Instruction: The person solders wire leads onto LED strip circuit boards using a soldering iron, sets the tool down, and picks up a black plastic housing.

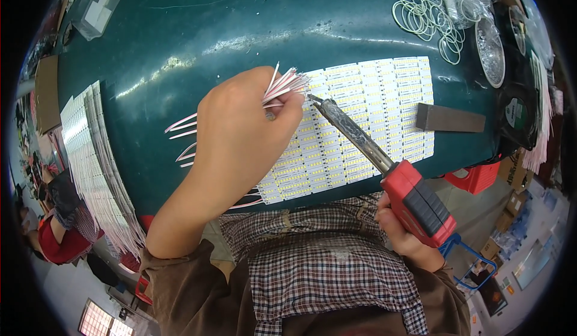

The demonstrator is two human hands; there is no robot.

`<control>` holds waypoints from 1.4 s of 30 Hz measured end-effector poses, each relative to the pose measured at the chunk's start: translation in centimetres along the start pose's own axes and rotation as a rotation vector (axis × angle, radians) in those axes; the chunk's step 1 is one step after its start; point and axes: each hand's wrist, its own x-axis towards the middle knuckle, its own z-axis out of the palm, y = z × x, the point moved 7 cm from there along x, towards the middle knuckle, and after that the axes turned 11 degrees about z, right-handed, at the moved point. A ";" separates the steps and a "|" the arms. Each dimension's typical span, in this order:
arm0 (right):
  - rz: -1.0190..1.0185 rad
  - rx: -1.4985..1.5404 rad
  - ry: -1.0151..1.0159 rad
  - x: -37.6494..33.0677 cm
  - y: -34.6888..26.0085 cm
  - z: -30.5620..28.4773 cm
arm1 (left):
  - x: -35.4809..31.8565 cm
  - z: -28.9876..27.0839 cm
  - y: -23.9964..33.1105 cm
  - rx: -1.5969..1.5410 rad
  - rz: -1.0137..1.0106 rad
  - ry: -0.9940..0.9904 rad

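Note:
My left hand is closed around a bundle of thin red-and-white wires, whose bare ends fan out past my fingertips. The other ends of the wires stick out behind the hand to the left. In my right hand is a red and black soldering gun, its dark tip pointing up-left, close beside the wire ends; I cannot tell whether they touch. Beneath both lies a white LED circuit board panel with rows of small yellow chips. Part of the panel's left side is hidden under my left hand.
A dark rectangular bar rests on the panel's right edge. Stacked LED boards with wires stand at the left. A solder coil, a round dish and a black tape reel lie on the right; a clear plastic box sits far left.

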 end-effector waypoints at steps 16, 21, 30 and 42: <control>0.018 -0.013 -0.044 -0.3 0.4 0.1 | 0.3 -0.1 0.0 -0.008 0.004 -0.012; -0.050 -0.044 -0.018 -0.3 -0.1 0.2 | 0.3 0.0 -0.2 -0.008 0.021 0.004; -0.040 -0.041 0.015 -0.9 0.2 -0.3 | 0.3 0.0 0.0 0.016 -0.013 -0.020; 0.080 0.115 0.092 -1.7 1.1 -1.1 | 0.7 -4.6 -0.2 0.014 0.032 0.096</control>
